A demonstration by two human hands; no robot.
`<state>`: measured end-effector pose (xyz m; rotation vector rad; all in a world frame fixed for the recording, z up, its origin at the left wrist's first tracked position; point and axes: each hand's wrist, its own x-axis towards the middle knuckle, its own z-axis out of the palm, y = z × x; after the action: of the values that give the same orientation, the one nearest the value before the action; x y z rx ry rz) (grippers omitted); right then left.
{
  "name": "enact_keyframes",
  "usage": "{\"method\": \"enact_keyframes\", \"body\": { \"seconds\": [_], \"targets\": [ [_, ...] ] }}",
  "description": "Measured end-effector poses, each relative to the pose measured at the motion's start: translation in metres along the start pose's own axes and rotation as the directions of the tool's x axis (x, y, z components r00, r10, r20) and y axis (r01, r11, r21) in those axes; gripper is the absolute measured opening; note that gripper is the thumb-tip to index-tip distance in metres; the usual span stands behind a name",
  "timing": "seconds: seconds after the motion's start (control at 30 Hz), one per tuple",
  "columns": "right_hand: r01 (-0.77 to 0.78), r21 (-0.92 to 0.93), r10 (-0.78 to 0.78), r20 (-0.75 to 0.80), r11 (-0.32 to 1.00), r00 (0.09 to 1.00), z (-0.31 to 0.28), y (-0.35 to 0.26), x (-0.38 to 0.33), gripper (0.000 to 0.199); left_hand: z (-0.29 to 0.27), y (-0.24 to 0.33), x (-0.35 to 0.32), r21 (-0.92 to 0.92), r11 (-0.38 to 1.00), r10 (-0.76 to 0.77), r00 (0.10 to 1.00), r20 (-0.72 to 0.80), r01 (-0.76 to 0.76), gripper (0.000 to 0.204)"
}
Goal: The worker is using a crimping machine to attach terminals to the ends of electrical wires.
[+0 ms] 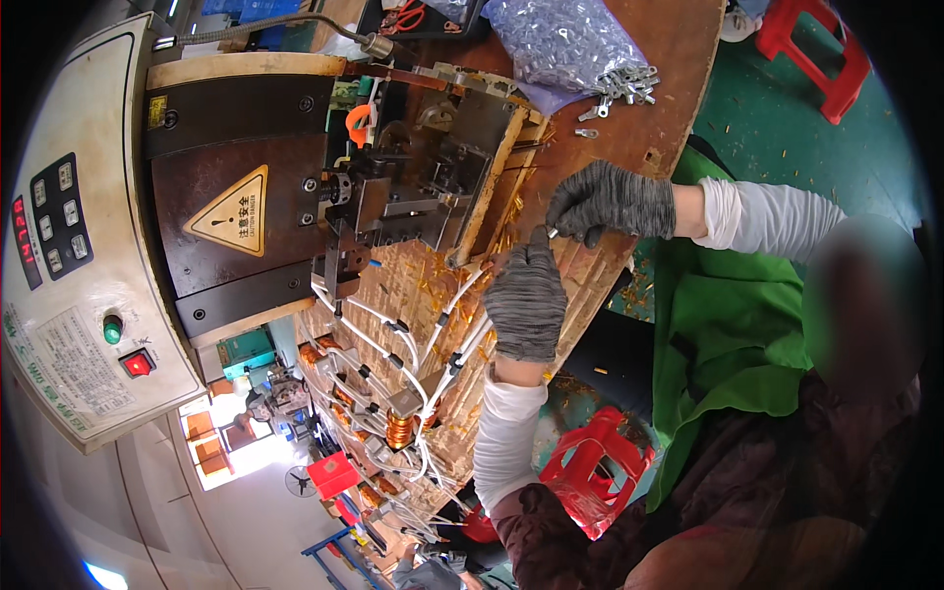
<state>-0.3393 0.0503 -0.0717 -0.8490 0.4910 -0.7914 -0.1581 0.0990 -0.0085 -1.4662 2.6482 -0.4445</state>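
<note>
My right hand (615, 202) and my left hand (528, 300), both in grey striped knit gloves, meet fingertip to fingertip over the wooden workbench (447, 280). Between them shows a small silver piece (553, 233) that looks like a cable lug; both hands are closed around it, and the fingers hide most of it. To the left stands a press machine (393, 197) with dark tooling. White cables (433, 383) lie on the bench beside my left hand. Beyond my right hand, a clear plastic bag (560, 49) spills several metal cable lugs (626, 87).
The machine's pale control box (88, 246) has buttons, a red switch and a lit display. Copper coils (398, 430) sit among the cables. Yellow scraps litter the bench. Red plastic stools (595, 467) stand on the green floor. A green cloth (728, 334) covers my lap.
</note>
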Motion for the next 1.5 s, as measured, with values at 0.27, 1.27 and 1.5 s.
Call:
{"method": "enact_keyframes", "body": {
  "seconds": [0.27, 1.27, 1.5],
  "targets": [
    [0.029, -0.235, -0.035, -0.019, 0.972, 0.999, 0.003, -0.010, 0.002, 0.015, 0.010, -0.009, -0.003, -0.193, 0.981, 0.005, 0.994, -0.108, -0.026, 0.026],
    [0.134, -0.337, -0.082, 0.164, 0.932, 0.983, 0.016, -0.060, 0.121, 0.012, 0.003, -0.126, -0.015, -0.856, 0.491, -0.327, 0.945, -0.006, 0.165, 0.020],
    [0.117, -0.452, -0.054, 0.149, 0.884, 0.987, 0.018, -0.060, 0.145, 0.016, 0.006, -0.156, -0.014, -0.849, 0.351, -0.422, 0.876, 0.233, 0.395, 0.011]
  ]
}}
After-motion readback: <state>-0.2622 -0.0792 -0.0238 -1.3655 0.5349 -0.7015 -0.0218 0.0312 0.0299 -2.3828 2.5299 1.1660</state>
